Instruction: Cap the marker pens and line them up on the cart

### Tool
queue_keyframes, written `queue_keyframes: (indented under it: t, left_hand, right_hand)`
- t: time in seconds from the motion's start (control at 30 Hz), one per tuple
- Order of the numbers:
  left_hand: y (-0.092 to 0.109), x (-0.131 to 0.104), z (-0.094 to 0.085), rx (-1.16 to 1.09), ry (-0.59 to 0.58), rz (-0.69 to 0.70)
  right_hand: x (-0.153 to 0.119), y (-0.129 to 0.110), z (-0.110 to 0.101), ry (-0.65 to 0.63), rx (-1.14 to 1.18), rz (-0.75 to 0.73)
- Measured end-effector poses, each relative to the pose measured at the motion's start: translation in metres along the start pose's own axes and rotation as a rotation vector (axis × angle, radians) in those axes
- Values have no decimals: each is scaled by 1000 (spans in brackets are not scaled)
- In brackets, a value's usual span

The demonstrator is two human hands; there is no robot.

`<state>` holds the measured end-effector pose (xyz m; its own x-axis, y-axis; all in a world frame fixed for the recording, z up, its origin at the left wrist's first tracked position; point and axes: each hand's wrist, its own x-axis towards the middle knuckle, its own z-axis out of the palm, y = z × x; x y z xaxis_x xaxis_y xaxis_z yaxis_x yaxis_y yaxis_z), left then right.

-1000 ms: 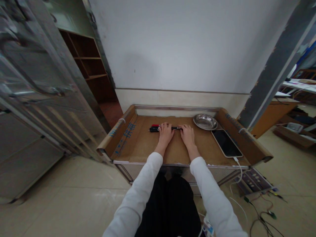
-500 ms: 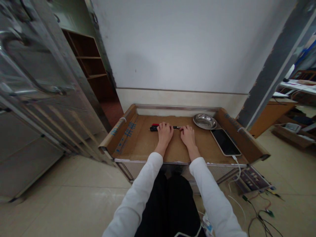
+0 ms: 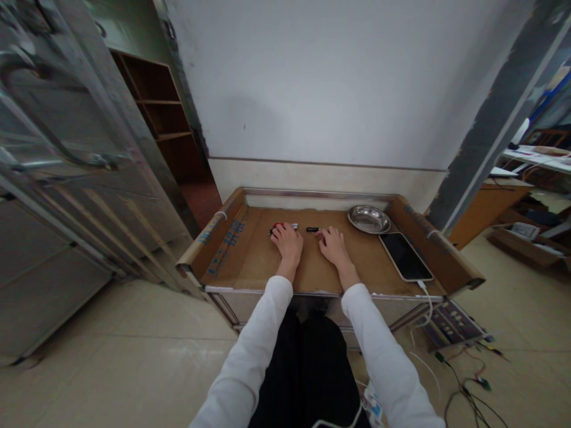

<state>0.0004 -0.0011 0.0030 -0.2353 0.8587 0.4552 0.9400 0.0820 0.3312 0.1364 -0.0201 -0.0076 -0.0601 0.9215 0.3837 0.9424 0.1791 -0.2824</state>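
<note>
On the cardboard-lined cart top [image 3: 263,267], my left hand [image 3: 289,242] is curled over thin pen-like things. Red and black parts of these pens [image 3: 280,225] show at its fingertips, and a pale end sticks out to the right; the fingers hide the rest. My right hand [image 3: 333,245] is bent low over the board, its thumb and fingertips at the right end of a short black pen-like piece [image 3: 313,229]. Whether that piece is a cap or a whole pen I cannot tell. A gap separates it from the things under my left hand.
A round metal dish [image 3: 369,219] stands at the back right. In front of it lies a phone [image 3: 405,257] with a white cable [image 3: 429,303] hanging over the cart's edge. Raised cardboard sides [image 3: 214,229] border the top. Wires [image 3: 468,386] lie on the floor at right.
My hands have moved apart, the left one going left and slightly nearer me, the right one slightly left. The black piece now lies separate from the pens at my left hand.
</note>
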Motion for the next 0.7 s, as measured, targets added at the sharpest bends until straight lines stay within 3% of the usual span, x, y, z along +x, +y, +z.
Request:
queue_keyframes:
  t: [0.17,0.43,0.7]
  left_hand:
    - [1,-1,1,-14,-11,73]
    - [-2,4,1,-140,-80,196]
    - [-2,8,4,-569,-228,586]
  right_hand:
    - [1,2,2,11,33,17]
    - [3,3,1,161,124,110]
    - [-1,3,-1,152,160,-1]
